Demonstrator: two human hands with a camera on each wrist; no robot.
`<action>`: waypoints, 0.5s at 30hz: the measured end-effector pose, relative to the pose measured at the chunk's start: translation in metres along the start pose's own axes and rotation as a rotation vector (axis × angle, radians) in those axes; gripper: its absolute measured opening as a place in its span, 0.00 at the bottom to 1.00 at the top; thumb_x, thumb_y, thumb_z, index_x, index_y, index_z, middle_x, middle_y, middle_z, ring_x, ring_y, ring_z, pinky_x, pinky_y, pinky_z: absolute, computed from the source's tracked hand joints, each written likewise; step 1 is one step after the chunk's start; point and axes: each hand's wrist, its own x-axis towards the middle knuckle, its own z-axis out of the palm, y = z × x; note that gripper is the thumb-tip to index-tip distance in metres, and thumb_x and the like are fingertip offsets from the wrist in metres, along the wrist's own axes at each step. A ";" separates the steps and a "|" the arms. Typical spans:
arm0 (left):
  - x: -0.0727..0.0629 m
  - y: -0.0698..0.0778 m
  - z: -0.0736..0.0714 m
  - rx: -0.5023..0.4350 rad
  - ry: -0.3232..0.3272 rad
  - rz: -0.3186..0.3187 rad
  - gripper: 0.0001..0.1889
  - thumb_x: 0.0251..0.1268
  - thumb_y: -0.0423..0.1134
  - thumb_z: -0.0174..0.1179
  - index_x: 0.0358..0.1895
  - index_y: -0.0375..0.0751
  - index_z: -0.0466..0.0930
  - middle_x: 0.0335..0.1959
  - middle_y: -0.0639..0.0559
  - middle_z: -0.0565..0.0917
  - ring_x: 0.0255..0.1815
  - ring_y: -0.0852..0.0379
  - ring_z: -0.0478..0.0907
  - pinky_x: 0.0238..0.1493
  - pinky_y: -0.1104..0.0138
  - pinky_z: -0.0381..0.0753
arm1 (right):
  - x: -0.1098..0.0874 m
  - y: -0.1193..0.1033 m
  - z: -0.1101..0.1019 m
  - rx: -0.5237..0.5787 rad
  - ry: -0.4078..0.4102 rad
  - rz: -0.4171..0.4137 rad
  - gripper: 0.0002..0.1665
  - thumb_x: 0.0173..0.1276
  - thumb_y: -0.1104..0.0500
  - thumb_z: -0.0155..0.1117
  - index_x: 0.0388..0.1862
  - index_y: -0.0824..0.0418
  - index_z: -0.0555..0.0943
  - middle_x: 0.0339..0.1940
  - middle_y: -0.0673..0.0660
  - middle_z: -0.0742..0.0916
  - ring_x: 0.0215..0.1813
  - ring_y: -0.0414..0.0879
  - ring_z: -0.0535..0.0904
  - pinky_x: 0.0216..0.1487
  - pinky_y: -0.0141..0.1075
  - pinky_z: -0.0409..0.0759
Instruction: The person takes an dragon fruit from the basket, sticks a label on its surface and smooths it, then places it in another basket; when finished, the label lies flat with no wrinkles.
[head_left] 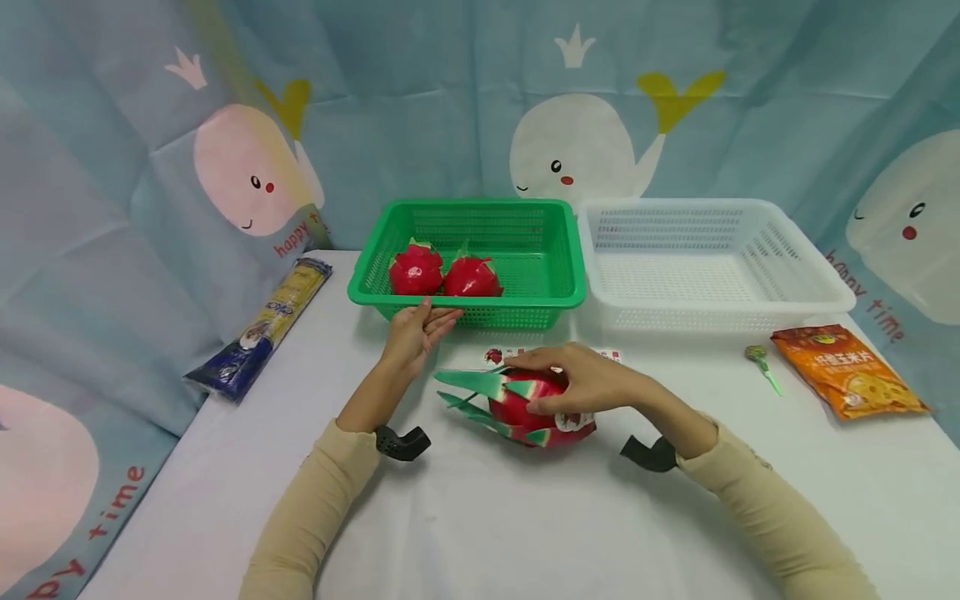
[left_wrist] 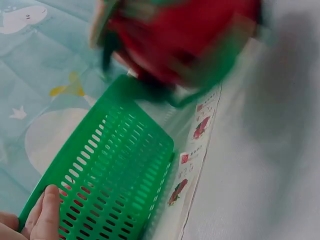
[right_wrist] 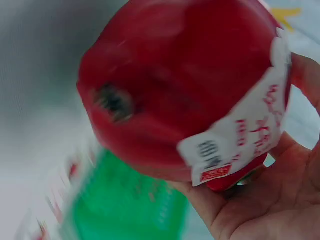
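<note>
Above white bench (head_left: 517,525), gripping dragon fruit (head_left: 514,410) crosswise in right hand (head_left: 588,383), leaves (head_left: 472,383) leftward; pinching green basket (head_left: 525,302) ahead-left with left hand (head_left: 412,335).

I see the left sleeve (head_left: 318,504) in plain beige, fitted and wrinkled, with a black, elbow-shaped left wrist camera (head_left: 403,445) dotted with small holes; the right sleeve (head_left: 765,508) matches, beside an angular black right wrist camera (head_left: 649,455).

Wrist pics part-blurred; soft shdws.
</note>
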 end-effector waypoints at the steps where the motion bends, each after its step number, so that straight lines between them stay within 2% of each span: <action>1: 0.000 0.000 -0.001 0.000 -0.007 0.000 0.24 0.73 0.42 0.40 0.60 0.23 0.60 0.36 0.50 0.84 0.43 0.59 0.83 0.46 0.72 0.78 | -0.006 0.000 -0.010 0.021 0.018 0.019 0.34 0.59 0.49 0.64 0.65 0.52 0.70 0.61 0.52 0.77 0.59 0.47 0.73 0.52 0.39 0.78; 5: 0.000 0.001 -0.003 0.002 -0.004 -0.008 0.23 0.73 0.43 0.40 0.61 0.26 0.57 0.37 0.50 0.84 0.43 0.60 0.83 0.46 0.73 0.79 | -0.032 0.000 -0.063 0.077 0.142 0.150 0.33 0.61 0.54 0.63 0.66 0.51 0.68 0.55 0.57 0.79 0.48 0.46 0.75 0.39 0.34 0.80; 8: 0.001 0.002 -0.004 0.005 0.007 -0.011 0.22 0.73 0.43 0.40 0.59 0.28 0.58 0.37 0.51 0.84 0.43 0.60 0.83 0.45 0.73 0.79 | -0.053 0.006 -0.110 0.064 0.305 0.296 0.32 0.63 0.54 0.62 0.67 0.50 0.67 0.49 0.60 0.81 0.37 0.44 0.78 0.32 0.32 0.80; 10: 0.001 0.003 -0.004 0.003 0.004 -0.009 0.21 0.73 0.43 0.40 0.58 0.29 0.59 0.37 0.51 0.83 0.42 0.60 0.83 0.46 0.73 0.79 | -0.066 0.018 -0.139 0.053 0.420 0.401 0.33 0.64 0.52 0.60 0.68 0.49 0.64 0.48 0.60 0.79 0.31 0.41 0.78 0.29 0.31 0.79; 12: 0.002 0.003 -0.004 0.001 -0.001 -0.007 0.21 0.73 0.43 0.40 0.58 0.29 0.60 0.38 0.51 0.83 0.43 0.60 0.83 0.47 0.73 0.78 | -0.077 0.036 -0.162 0.059 0.514 0.516 0.35 0.65 0.48 0.58 0.70 0.49 0.61 0.55 0.65 0.75 0.33 0.39 0.77 0.29 0.26 0.77; 14: 0.002 0.003 -0.003 -0.004 -0.003 -0.005 0.21 0.73 0.43 0.39 0.58 0.29 0.60 0.38 0.51 0.83 0.43 0.60 0.83 0.47 0.73 0.78 | -0.085 0.058 -0.177 0.054 0.601 0.628 0.38 0.65 0.43 0.55 0.71 0.49 0.57 0.62 0.68 0.69 0.42 0.44 0.76 0.30 0.24 0.76; 15: 0.002 0.002 -0.003 -0.004 -0.002 -0.008 0.21 0.73 0.43 0.39 0.58 0.29 0.60 0.38 0.51 0.83 0.43 0.60 0.83 0.48 0.73 0.78 | -0.089 0.070 -0.182 0.049 0.637 0.696 0.40 0.64 0.40 0.54 0.72 0.49 0.55 0.67 0.68 0.65 0.48 0.48 0.74 0.35 0.27 0.79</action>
